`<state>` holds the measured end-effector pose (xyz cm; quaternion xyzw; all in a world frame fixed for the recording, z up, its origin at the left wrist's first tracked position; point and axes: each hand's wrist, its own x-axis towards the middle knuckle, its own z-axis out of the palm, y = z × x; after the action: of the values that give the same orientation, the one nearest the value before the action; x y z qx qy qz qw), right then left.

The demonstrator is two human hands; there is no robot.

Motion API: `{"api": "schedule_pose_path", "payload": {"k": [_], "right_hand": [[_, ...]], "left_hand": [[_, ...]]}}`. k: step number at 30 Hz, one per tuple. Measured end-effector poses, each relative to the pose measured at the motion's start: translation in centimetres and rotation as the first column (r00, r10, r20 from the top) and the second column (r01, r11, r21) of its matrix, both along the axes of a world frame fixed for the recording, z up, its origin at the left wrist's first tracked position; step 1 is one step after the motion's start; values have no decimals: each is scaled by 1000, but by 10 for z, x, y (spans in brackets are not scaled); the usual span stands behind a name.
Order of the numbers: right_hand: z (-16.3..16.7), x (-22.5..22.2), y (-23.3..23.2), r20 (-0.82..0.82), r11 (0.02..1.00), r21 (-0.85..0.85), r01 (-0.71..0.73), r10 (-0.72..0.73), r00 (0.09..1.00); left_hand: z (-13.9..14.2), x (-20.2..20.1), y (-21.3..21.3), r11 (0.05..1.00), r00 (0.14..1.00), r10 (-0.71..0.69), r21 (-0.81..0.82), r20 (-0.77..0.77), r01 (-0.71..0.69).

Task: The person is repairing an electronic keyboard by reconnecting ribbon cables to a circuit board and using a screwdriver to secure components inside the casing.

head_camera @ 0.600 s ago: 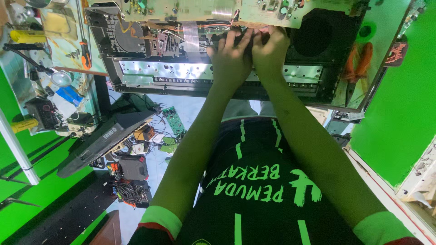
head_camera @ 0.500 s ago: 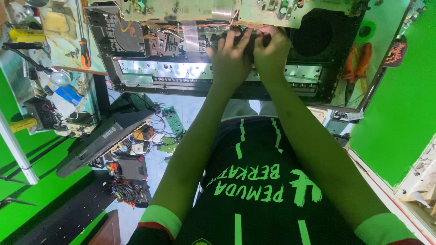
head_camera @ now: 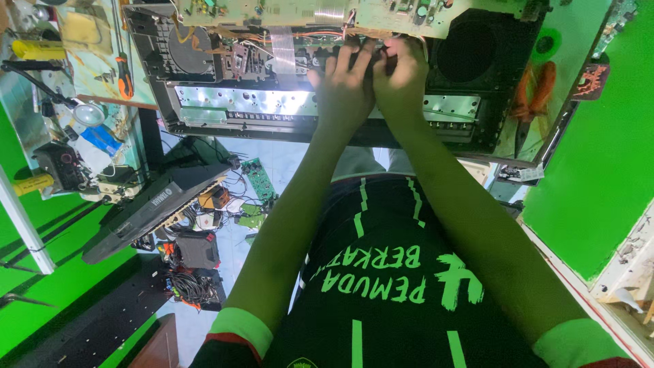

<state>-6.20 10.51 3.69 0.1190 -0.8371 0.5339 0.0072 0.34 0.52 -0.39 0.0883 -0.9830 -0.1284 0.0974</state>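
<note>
Green walls and a cluttered floor surround the workbench. Nearest, both forearms reach up from a black shirt with green lettering. Farther on, the left hand (head_camera: pixel 344 85) and right hand (head_camera: pixel 402 75) meet, fingers curled over a small dark part inside the opened device chassis (head_camera: pixel 300 102), beneath the green circuit board (head_camera: pixel 381 13); their exact grip is hidden. Casing is off, innards exposed; work at that spot looks unfinished. Orange pliers (head_camera: pixel 528 102) lie beyond.

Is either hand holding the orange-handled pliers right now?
No, the orange-handled pliers lie untouched at the right of the bench, while the left hand and right hand are together inside the opened device chassis.
</note>
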Motion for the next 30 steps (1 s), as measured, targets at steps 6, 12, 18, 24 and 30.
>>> {"api": "schedule_pose_path", "payload": {"k": [6,12,18,24,30], "right_hand": [[1,3,1,-99,999,46,-8,12,995],[-2,4,12,-159,998,22,-63,66,985],[-12,2,17,-77,994,28,-103,105,992],[-23,4,14,-42,995,10,-101,101,994],[-30,0,3,-133,996,37,-80,84,988]], "left_hand": [[-4,0,-4,996,999,-36,-85,-23,34],[-2,-6,-5,993,998,-66,-99,-6,65],[4,-10,-7,991,994,-91,-108,-55,85],[8,-8,-12,992,991,-96,-92,-96,87],[9,-9,-20,996,993,-62,-78,-102,54]]}}
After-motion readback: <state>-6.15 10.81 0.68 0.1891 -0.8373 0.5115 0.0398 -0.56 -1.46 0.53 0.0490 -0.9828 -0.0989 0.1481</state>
